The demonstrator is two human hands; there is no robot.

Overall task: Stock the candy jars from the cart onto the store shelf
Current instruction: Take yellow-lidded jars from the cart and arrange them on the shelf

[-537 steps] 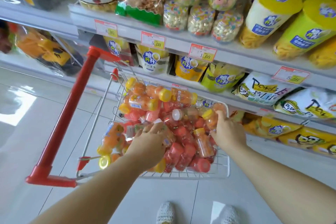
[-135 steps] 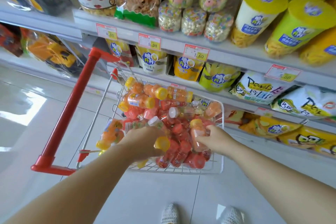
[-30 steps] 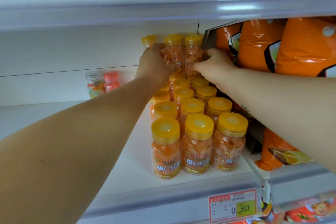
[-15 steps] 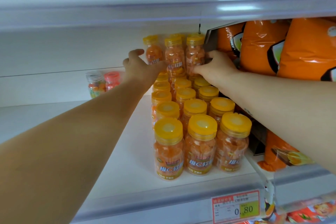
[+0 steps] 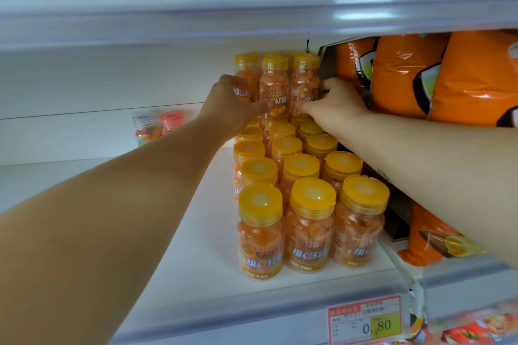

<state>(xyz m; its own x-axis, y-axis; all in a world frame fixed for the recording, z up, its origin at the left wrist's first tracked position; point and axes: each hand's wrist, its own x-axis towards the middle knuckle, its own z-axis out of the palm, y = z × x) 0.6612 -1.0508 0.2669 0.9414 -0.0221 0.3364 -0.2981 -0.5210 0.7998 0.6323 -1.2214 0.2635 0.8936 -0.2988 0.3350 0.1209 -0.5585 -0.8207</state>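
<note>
White shelf (image 5: pixel 196 246), rows of yellow-lidded candy jars (image 5: pixel 311 221) — atop their back row, three stacked jars (image 5: pixel 274 84), left hand (image 5: pixel 232 105) curled round the leftmost, right hand (image 5: pixel 335 105) gripping the rightmost — orange bags (image 5: pixel 406 75) right of the jars.

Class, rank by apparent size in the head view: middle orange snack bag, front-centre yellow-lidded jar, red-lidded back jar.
1. Glossy orange snack bag
2. Clear yellow-lidded front jar
3. Clear red-lidded jar, farthest, so real size unsure

View, single: head-worn wide-angle camera. Stands close to the shelf (image 5: pixel 201 232), facing forward into its bay from slightly above the board. Candy jars (image 5: pixel 308 218) fill the lower centre; left hand (image 5: pixel 232 101) and right hand (image 5: pixel 333 103) reach mid-frame.
</note>
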